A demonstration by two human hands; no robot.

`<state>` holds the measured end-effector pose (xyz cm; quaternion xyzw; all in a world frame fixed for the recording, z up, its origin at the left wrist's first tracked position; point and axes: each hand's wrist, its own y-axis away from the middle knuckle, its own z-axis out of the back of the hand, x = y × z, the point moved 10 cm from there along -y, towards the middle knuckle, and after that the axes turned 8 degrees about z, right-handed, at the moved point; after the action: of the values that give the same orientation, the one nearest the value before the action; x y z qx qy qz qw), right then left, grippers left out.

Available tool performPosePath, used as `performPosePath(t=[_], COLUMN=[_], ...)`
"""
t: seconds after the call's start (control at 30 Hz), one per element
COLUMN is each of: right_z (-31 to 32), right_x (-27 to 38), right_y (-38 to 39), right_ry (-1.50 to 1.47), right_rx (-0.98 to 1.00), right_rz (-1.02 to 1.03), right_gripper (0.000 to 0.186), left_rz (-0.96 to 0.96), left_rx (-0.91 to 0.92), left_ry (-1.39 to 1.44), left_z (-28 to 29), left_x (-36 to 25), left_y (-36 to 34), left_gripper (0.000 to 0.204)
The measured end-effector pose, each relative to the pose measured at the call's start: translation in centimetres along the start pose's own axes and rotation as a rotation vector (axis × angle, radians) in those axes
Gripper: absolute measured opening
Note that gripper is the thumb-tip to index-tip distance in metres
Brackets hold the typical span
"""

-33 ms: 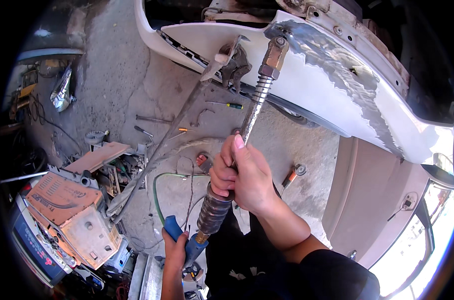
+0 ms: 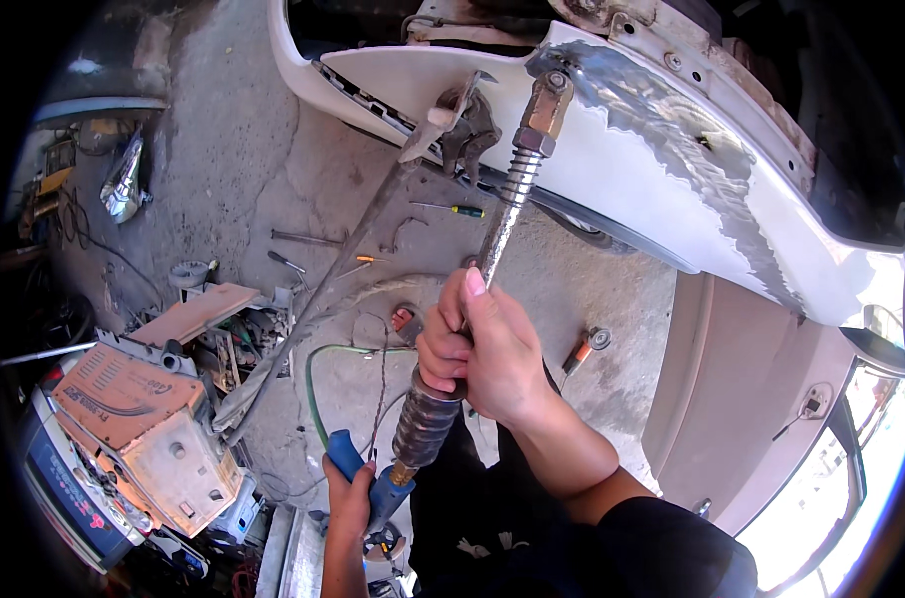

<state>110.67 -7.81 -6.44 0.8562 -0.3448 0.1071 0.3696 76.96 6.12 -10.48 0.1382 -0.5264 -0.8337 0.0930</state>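
I have a slide-hammer dent puller (image 2: 492, 249) in both hands, its long shaft running from about 7 o'clock up to 1 o'clock, where its brass-coloured tip (image 2: 545, 105) meets the bare-metal patch (image 2: 672, 130) sanded into the white car body panel (image 2: 612, 169). My right hand (image 2: 477, 349) sits mid-shaft, fingers clamped around the sliding weight (image 2: 428, 419) and the rod just above it; my left hand (image 2: 348, 498), down at 7 o'clock, has its fingers closed on the blue handle (image 2: 373, 483). I judge this to be the pulling step: the tip looks set against the panel, though I cannot tell whether it is fastened there. The next move, as I see it, calls for keeping the shaft in line with the tip and holding the handle firm. On the concrete floor (image 2: 243, 159) at 9 o'clock lie a screwdriver (image 2: 452, 209), scattered tools and an orange machine box (image 2: 134, 409).
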Motion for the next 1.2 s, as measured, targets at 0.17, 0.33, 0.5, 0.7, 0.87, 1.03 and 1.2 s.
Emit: performPosePath(t=[0.17, 0.33, 0.5, 0.7, 0.87, 1.03, 1.2], right_z=[-0.8, -1.5, -1.8, -1.6, -1.6, -1.7, -1.6], right_x=[0.5, 0.3, 0.5, 0.5, 0.6, 0.8, 0.8], right_y=[-0.2, -0.1, -0.1, 0.0, 0.1, 0.1, 0.1], right_ry=[-0.054, -0.099, -0.101, -0.095, -0.087, -0.084, -0.091], right_rx=[0.035, 0.054, 0.066, 0.057, 0.046, 0.049, 0.039], right_rz=[-0.006, -0.038, -0.052, -0.055, -0.055, -0.046, -0.057], right_gripper=[0.041, 0.042, 0.042, 0.042, 0.042, 0.041, 0.04], left_rz=[0.063, 0.058, 0.058, 0.062, 0.078, 0.049, 0.058], left_rx=[-0.014, -0.014, 0.007, -0.003, -0.005, 0.012, 0.001], left_ry=[0.004, 0.044, 0.047, 0.017, 0.008, 0.037, 0.036], left_z=[0.1, 1.2, 1.3, 0.9, 0.7, 0.8, 0.7], left_x=[-2.3, -2.0, -1.5, -2.1, -2.4, -1.6, -1.9], left_y=[2.6, 3.4, 3.6, 4.1, 4.6, 4.2, 4.4], left_gripper=[0.08, 0.088, 0.089, 0.093, 0.094, 0.093, 0.091])
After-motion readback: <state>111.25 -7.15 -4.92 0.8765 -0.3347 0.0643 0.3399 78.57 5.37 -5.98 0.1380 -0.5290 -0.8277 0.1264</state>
